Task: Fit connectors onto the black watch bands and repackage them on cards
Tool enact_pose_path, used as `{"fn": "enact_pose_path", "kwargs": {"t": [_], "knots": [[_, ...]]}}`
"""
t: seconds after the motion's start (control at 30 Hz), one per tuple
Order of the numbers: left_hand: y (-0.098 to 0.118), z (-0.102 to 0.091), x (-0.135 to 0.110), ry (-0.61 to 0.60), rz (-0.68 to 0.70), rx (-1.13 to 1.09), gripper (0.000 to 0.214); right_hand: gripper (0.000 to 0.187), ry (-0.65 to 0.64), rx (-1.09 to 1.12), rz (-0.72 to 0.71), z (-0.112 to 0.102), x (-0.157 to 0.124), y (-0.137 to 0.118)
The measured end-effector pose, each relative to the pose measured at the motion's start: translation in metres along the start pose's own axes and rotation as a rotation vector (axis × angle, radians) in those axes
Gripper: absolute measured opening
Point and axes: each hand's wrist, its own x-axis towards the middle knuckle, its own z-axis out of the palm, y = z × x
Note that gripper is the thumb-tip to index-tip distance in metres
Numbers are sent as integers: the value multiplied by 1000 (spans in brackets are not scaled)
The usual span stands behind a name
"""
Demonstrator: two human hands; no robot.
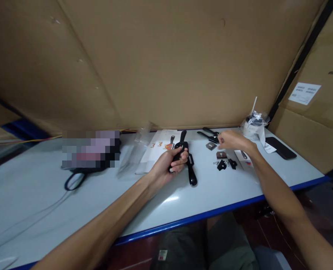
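Note:
My left hand (170, 163) is closed around a black smartwatch (181, 147) near the middle of the white table (42, 191); its straps stick out above and below my fingers. A second black strap (191, 173) lies just right of that hand. My right hand (230, 140) reaches to the far right part of the table with fingers curled, pinching at black pliers (210, 134). Whether it grips them I cannot tell. Small black and metal parts (224, 163) lie below that hand.
A clear plastic bag (134, 153) and a printed paper sheet (158, 148) lie left of the watch. A dark lanyard (75, 180) sits at the left. A wrapped cup (253, 125) and black phone (280, 147) stand at the right. Cardboard walls (166, 60) enclose the back.

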Motion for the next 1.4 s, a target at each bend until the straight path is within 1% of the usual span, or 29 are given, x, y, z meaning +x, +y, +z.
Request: {"fn": "enact_pose_path", "kwargs": {"t": [0.07, 0.1, 0.13, 0.17, 0.23, 0.3, 0.4, 0.5, 0.57, 0.63, 0.77, 0.87, 0.97, 1.1, 1.2, 1.3, 1.4], "knots": [[2, 2, -2, -1, -22, -52, 31, 21, -223, 21, 41, 2, 1, 9], [2, 2, -3, -1, -27, -60, 32, 26, -300, 34, 54, 2, 1, 11], [2, 3, -4, -1, -29, -61, 31, 31, -346, 44, 64, 3, 1, 11], [1, 3, -4, -1, -24, -57, 31, 35, -364, 41, 76, 3, 1, 9], [-1, 3, -3, 0, 1, -36, 28, 41, -362, -3, 107, 2, 1, 4], [-3, 2, -2, 4, 30, -7, 24, 43, -368, -59, 122, 1, -1, -3], [-6, -1, 0, 17, 57, 47, 18, 40, -362, -109, 105, 1, -2, -10], [-8, -4, 1, 17, 103, 160, 16, 33, -351, -88, 95, 3, 1, -9], [-10, -5, 1, -7, 145, 247, 16, 30, -364, -47, 80, 6, 4, -5], [-12, -5, 2, -48, 170, 307, 14, 31, -366, 4, 55, 8, 9, 0], [-13, -7, 3, -90, 167, 315, 11, 33, -332, 146, 12, 15, 17, 12], [-12, -10, 5, -85, 165, 274, 8, 33, -327, 259, 5, 20, 20, 19], [-11, -11, 7, -64, 142, 217, 9, 30, -304, 319, -11, 21, 21, 23], [-12, -10, 8, -46, 124, 199, 10, 27, -236, 372, -44, 16, 20, 23], [-13, -9, 7, -29, 143, 227, 12, 26, -194, 484, -21, 12, 19, 19], [-14, -9, 7, -31, 146, 244, 14, 27, -219, 593, -7, 14, 19, 14], [-14, -12, 8, -75, 139, 237, 14, 29, -308, 670, 8, 23, 22, 7]]}}
